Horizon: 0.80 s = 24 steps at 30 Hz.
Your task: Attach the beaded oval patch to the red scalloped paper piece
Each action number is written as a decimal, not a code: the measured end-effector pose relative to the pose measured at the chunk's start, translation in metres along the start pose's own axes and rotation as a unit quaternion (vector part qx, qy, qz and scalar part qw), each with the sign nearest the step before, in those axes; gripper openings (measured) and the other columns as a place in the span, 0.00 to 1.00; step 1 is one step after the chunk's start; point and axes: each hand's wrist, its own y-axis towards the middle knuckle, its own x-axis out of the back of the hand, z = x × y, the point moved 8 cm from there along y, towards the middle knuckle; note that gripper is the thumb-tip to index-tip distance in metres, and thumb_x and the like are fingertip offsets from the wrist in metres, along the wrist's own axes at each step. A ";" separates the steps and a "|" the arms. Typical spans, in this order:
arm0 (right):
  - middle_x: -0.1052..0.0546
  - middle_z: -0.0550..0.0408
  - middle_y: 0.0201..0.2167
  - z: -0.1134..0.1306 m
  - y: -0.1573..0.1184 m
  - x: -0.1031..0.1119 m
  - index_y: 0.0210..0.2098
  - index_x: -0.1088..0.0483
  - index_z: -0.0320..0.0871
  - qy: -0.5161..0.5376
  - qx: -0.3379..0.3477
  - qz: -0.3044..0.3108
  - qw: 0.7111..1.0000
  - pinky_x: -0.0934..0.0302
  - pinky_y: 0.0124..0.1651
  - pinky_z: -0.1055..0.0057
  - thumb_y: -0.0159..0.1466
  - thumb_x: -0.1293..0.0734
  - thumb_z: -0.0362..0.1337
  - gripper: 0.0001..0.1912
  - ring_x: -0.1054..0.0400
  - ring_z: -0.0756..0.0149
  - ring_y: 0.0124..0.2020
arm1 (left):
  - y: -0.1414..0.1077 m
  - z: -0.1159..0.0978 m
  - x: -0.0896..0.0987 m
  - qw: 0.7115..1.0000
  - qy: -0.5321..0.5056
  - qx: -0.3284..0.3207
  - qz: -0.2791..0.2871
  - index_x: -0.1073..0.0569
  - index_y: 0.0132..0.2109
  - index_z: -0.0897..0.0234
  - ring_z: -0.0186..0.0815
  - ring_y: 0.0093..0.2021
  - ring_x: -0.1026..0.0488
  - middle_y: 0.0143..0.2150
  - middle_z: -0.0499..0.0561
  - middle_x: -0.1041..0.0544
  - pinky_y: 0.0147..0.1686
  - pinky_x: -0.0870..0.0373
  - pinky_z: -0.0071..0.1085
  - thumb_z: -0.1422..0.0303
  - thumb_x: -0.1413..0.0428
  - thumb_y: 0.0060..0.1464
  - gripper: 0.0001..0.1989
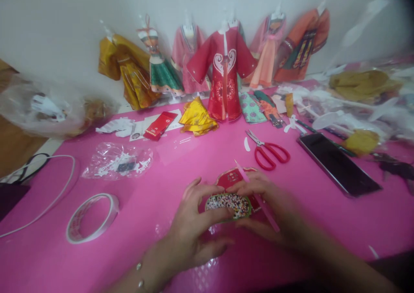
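Note:
A small oval dish of mixed beads with a green rim is between my two hands at the front of the table. My left hand grips its left side, one finger along the far rim and another reaching over the beads. My right hand holds a slim pink pen-like tool slanting across its fingers, the pale tip pointing up and away. Fingertips of the same hand touch the dish's right rim. Partly hidden behind the dish lies a red patterned piece with a pale edge.
Red-handled scissors and a black phone lie to the right. A tape roll, a bag of white pieces and a white cable are left. Several doll-sized robes, including a red robe, stand along the wall.

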 end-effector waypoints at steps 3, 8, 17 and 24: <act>0.24 0.49 0.43 0.001 0.000 -0.001 0.51 0.38 0.47 0.001 0.001 0.005 1.000 0.36 0.52 0.52 0.63 0.30 0.35 0.19 0.31 0.55 0.47 | -0.001 0.000 -0.002 1.000 0.005 -0.006 0.001 0.28 0.52 0.58 0.47 0.57 0.34 0.58 0.57 0.34 0.63 0.48 0.57 0.58 0.42 0.58 0.17; 0.25 0.49 0.44 0.001 -0.001 -0.001 0.51 0.38 0.45 -0.001 0.006 0.005 1.000 0.38 0.53 0.53 0.62 0.29 0.34 0.20 0.32 0.55 0.48 | 0.000 0.000 -0.002 1.000 0.004 0.004 0.005 0.28 0.50 0.59 0.47 0.58 0.36 0.57 0.57 0.36 0.64 0.49 0.56 0.58 0.42 0.59 0.15; 0.25 0.49 0.43 0.002 0.000 -0.001 0.51 0.37 0.44 -0.003 0.008 -0.004 1.000 0.37 0.52 0.55 0.62 0.29 0.35 0.20 0.32 0.57 0.46 | 0.002 0.003 0.007 0.999 -0.013 0.028 -0.031 0.33 0.56 0.62 0.44 0.54 0.30 0.52 0.57 0.27 0.63 0.44 0.52 0.65 0.38 0.55 0.23; 0.25 0.48 0.43 -0.003 -0.002 -0.004 0.51 0.37 0.44 0.002 -0.012 0.010 1.000 0.35 0.48 0.57 0.62 0.28 0.36 0.20 0.32 0.56 0.46 | 0.004 0.011 0.003 0.998 -0.013 0.059 -0.029 0.32 0.55 0.59 0.42 0.49 0.26 0.49 0.54 0.23 0.62 0.43 0.51 0.68 0.38 0.53 0.23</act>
